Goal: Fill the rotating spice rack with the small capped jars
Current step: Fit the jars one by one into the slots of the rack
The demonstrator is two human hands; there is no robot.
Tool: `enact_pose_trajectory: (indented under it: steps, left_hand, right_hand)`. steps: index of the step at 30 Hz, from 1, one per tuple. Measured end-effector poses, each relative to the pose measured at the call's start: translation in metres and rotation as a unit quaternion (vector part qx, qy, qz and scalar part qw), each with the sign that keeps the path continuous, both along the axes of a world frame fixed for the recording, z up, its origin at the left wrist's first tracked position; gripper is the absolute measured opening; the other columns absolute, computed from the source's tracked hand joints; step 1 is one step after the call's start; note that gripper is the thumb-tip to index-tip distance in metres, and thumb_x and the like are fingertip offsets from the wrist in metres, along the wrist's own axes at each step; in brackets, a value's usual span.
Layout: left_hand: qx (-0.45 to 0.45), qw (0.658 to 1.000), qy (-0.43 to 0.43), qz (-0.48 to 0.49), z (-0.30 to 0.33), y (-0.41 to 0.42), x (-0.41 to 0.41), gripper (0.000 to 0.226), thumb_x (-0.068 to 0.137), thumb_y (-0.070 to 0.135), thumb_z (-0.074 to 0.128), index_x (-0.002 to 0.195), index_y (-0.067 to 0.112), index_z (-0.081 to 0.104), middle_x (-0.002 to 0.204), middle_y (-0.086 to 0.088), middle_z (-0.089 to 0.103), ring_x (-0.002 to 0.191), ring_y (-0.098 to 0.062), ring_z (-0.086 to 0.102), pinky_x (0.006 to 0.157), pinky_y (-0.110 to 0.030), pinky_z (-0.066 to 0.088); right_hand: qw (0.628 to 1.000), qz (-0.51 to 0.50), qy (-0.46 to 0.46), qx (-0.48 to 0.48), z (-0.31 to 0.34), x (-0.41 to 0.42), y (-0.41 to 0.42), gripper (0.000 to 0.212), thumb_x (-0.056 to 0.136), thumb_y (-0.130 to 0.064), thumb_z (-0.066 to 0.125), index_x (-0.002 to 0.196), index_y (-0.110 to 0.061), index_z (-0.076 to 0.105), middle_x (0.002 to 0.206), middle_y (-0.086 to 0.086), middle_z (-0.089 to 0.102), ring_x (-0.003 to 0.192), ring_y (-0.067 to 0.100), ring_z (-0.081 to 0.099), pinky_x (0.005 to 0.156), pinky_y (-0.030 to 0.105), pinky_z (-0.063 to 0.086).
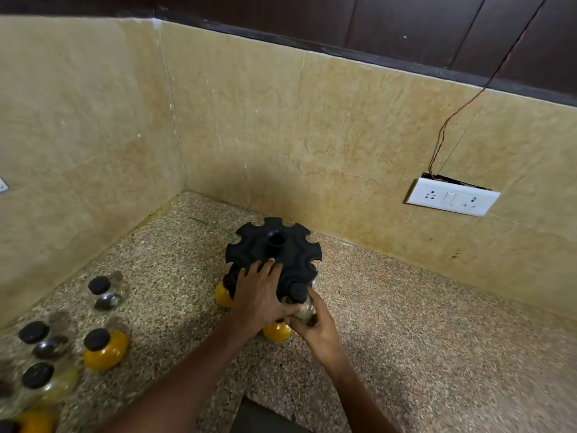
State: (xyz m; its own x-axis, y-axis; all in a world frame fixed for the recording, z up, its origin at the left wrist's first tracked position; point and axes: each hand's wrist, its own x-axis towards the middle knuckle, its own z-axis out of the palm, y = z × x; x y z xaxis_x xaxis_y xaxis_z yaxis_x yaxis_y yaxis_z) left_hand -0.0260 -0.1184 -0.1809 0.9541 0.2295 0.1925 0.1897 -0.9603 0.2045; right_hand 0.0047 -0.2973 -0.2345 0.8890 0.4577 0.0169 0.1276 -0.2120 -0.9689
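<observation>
- Head view puts the black spice rack (273, 249) in the far corner of the speckled counter (437, 323). My left hand (260, 295) lies spread on the near edge of its top disc, gripping nothing, only steadying it.
- My right hand (315, 323) is wrapped around a black-capped jar (301, 303) of greyish contents, held at a near-right notch. I can't tell whether its neck is seated yet.
- I judge the rack may spin if I push the jar in off-centre, since only a flat palm holds it.
- Two yellow jars hang low on the near side (276, 331) and the left side (223, 295); a knock could pop them out.
- The loose jars (104, 350) wait near left, close together, so a careless reach could topple one.
- Most top notches look empty, so much remains.
</observation>
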Motion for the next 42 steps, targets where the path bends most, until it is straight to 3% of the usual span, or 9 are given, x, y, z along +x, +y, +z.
enact_pose_trajectory:
  steps: [12, 15, 22, 28, 31, 34, 36, 39, 42]
  left_hand:
    - [0.002, 1.000, -0.024, 0.003, -0.005, 0.000, 0.002, 0.106, 0.065, 0.089, 0.046, 0.141, 0.016, 0.049, 0.148, -0.007, 0.050, 0.133, -0.032, 0.046, 0.105, -0.055, 0.041]
    - [0.001, 0.999, -0.040, 0.005, -0.005, 0.001, 0.003, 0.098, 0.069, 0.085, 0.044, 0.138, 0.015, 0.052, 0.144, -0.008, 0.053, 0.130, -0.033, 0.049, 0.102, -0.055, 0.043]
    - [-0.019, 0.997, -0.078, 0.019, -0.009, 0.001, 0.006, 0.084, 0.076, 0.076, 0.047, 0.132, 0.014, 0.057, 0.138, -0.009, 0.058, 0.124, -0.034, 0.052, 0.098, -0.057, 0.045]
    - [-0.028, 0.997, -0.066, 0.003, -0.007, 0.008, 0.013, 0.089, 0.073, 0.079, 0.050, 0.136, 0.017, 0.054, 0.142, -0.007, 0.055, 0.130, -0.031, 0.050, 0.105, -0.054, 0.041]
    - [-0.058, 0.995, -0.082, 0.008, -0.004, 0.020, 0.001, 0.096, 0.073, 0.084, 0.050, 0.142, 0.016, 0.049, 0.146, -0.009, 0.051, 0.133, -0.029, 0.048, 0.108, -0.047, 0.040]
    - [-0.066, 0.991, -0.099, 0.062, -0.012, 0.037, -0.038, 0.097, 0.077, 0.083, 0.049, 0.150, 0.019, 0.039, 0.151, -0.009, 0.045, 0.137, -0.029, 0.042, 0.112, -0.046, 0.036]
    - [-0.067, 0.988, -0.082, 0.109, -0.021, 0.049, -0.072, 0.095, 0.079, 0.083, 0.046, 0.151, 0.022, 0.035, 0.151, -0.006, 0.045, 0.138, -0.028, 0.040, 0.114, -0.046, 0.034]
    - [-0.078, 0.980, -0.061, 0.175, -0.032, 0.064, -0.125, 0.093, 0.076, 0.082, 0.046, 0.149, 0.026, 0.039, 0.142, -0.003, 0.052, 0.132, -0.026, 0.044, 0.109, -0.045, 0.036]
    - [-0.071, 0.967, -0.048, 0.238, -0.040, 0.080, -0.178, 0.086, 0.076, 0.080, 0.049, 0.145, 0.028, 0.043, 0.138, 0.000, 0.055, 0.128, -0.024, 0.046, 0.106, -0.042, 0.036]
  right_hand:
    - [0.999, 0.028, -0.003, -0.016, 0.008, 0.018, 0.001, 0.074, 0.084, -0.009, 0.084, 0.147, -0.027, 0.050, 0.136, -0.007, 0.066, 0.123, 0.014, 0.066, 0.100, 0.033, 0.056]
    - [0.999, 0.038, -0.009, -0.019, 0.010, 0.019, 0.004, 0.071, 0.086, -0.017, 0.084, 0.147, -0.030, 0.050, 0.137, -0.007, 0.066, 0.123, 0.015, 0.066, 0.102, 0.043, 0.056]
    - [0.999, 0.044, 0.001, -0.021, 0.015, 0.028, 0.013, 0.069, 0.086, -0.013, 0.082, 0.146, -0.029, 0.051, 0.139, 0.000, 0.065, 0.126, 0.023, 0.064, 0.104, 0.056, 0.053]
    - [0.999, 0.013, 0.025, -0.019, 0.015, 0.020, 0.021, 0.080, 0.078, -0.041, 0.084, 0.146, -0.034, 0.043, 0.137, -0.008, 0.064, 0.119, 0.013, 0.067, 0.096, 0.033, 0.058]
    - [0.996, -0.043, 0.050, -0.058, 0.001, 0.008, 0.022, 0.092, 0.079, -0.039, 0.088, 0.153, -0.025, 0.035, 0.129, -0.007, 0.064, 0.111, 0.015, 0.069, 0.091, 0.033, 0.058]
    - [0.983, -0.096, 0.086, -0.134, -0.030, -0.011, 0.021, 0.060, 0.085, -0.032, 0.084, 0.135, -0.022, 0.051, 0.115, 0.004, 0.069, 0.099, 0.025, 0.070, 0.090, 0.047, 0.059]
    - [0.977, -0.058, 0.095, -0.183, -0.051, -0.029, 0.028, 0.034, 0.088, -0.029, 0.080, 0.116, -0.024, 0.063, 0.106, 0.008, 0.073, 0.093, 0.026, 0.072, 0.087, 0.046, 0.059]
    - [0.964, 0.034, 0.103, -0.243, -0.065, -0.058, 0.050, 0.021, 0.089, -0.019, 0.078, 0.107, -0.015, 0.068, 0.101, 0.011, 0.073, 0.094, 0.030, 0.069, 0.087, 0.043, 0.055]
    - [0.959, 0.098, 0.089, -0.250, -0.061, -0.083, 0.080, 0.017, 0.087, -0.016, 0.078, 0.093, -0.023, 0.064, 0.090, 0.004, 0.070, 0.088, 0.025, 0.066, 0.081, 0.040, 0.053]
